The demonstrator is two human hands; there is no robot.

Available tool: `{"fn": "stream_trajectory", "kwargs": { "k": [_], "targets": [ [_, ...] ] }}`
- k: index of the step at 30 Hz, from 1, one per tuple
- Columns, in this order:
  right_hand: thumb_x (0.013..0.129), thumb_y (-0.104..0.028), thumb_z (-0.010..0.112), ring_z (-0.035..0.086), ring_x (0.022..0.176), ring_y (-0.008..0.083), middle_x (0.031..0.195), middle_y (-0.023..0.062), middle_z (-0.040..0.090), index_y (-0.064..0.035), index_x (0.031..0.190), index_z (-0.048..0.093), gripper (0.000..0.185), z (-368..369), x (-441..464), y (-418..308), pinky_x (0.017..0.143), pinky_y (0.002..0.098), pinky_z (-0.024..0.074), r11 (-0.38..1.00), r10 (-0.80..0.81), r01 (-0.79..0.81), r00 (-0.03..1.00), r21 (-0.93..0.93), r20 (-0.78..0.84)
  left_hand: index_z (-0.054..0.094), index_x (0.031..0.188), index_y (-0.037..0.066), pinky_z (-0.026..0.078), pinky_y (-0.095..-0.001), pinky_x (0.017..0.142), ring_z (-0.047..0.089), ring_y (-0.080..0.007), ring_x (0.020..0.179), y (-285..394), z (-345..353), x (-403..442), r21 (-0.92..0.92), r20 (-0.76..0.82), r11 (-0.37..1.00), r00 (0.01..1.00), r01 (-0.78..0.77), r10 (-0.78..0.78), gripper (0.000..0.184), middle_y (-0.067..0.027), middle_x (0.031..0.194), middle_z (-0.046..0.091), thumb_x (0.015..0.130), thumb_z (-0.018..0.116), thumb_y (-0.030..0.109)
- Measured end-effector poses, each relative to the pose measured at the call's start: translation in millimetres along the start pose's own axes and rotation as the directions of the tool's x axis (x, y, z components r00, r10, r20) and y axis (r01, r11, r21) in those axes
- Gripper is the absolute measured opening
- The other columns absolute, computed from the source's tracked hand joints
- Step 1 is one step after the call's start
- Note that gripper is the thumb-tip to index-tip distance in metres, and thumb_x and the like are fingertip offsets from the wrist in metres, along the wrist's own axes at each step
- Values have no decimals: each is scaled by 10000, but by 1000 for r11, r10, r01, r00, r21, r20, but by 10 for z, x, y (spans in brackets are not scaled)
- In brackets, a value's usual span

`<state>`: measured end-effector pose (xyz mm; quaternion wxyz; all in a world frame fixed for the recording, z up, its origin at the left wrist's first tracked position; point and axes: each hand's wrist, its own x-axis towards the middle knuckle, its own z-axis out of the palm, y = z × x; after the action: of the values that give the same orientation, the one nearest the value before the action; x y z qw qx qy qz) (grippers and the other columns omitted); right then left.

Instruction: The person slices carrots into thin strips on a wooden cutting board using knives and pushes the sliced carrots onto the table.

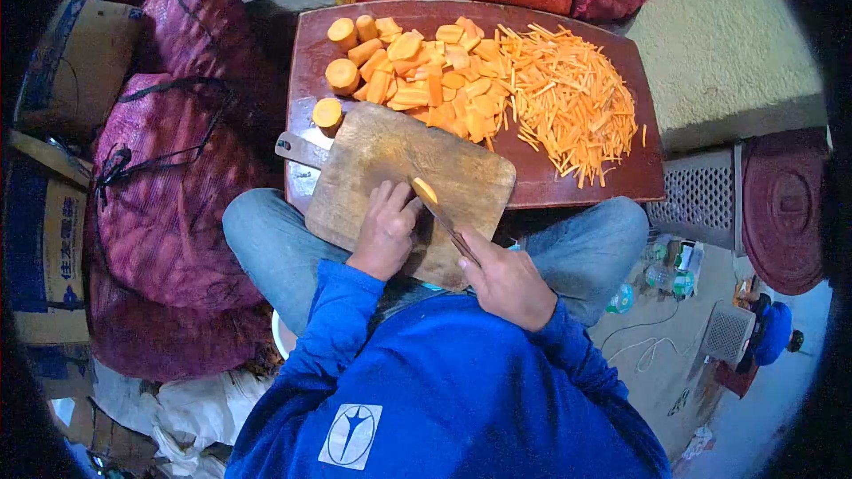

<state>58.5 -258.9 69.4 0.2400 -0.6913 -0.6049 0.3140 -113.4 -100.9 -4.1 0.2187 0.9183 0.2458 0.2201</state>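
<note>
Shreds, thin orange [572, 98], upper right; orange slices [461, 71] unshredded; left hand [388, 229] curled, hold unclear; right hand [512, 282] gripping brown-handled knife [443, 220].

Carrot strips [572, 98] are orng, board [382, 151] brn, table [635, 182] dk red.

Left grip [389, 223] palm down, fingers [380, 197] bunched and curled, right grip [510, 282] closed and angled inward, hands near but apart, sleeved forearms [335, 309] reaching forward, knees [253, 222] spread wide.
</note>
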Motion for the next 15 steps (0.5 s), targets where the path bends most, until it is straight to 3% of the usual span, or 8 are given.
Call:
{"fn": "stream_trajectory", "kwargs": {
  "k": [7,10,13,15],
  "targets": [
    [1019,-167,598,686,940,513,1035,297,708,-50,1422,510,429,-8,329,-25,773,584,553,999,15,-15,1000,28,6,736,1097,-12,481,-482,868,565,-379,1000,0,-18,25,-11,-103,999,994,-43,42,362,-161,1068,627,745,651,-15],
    [1019,-172,604,684,949,517,1035,305,706,-58,1427,514,433,-138,120,-163,776,580,558,993,97,-100,994,60,54,737,1100,-8,484,-483,875,562,-379,1014,-6,-17,-28,-55,-67,998,998,17,-20,368,-168,1084,629,741,655,-16],
    [1019,-173,607,683,967,515,1059,310,701,-66,1442,515,446,-29,20,-130,790,579,560,998,-5,8,999,65,-54,734,1104,-8,487,-482,882,566,-380,1025,-44,4,-46,-16,-45,1000,999,-1,0,387,-175,1100,628,721,679,-14],
    [1017,-171,611,686,968,511,1069,305,703,-65,1446,517,452,14,178,-141,797,576,562,998,38,-37,999,45,-12,732,1099,-13,488,-476,885,564,-377,1029,-7,-7,-26,-4,-60,1000,998,-15,15,388,-178,1103,622,713,688,-17]
  ]
}}
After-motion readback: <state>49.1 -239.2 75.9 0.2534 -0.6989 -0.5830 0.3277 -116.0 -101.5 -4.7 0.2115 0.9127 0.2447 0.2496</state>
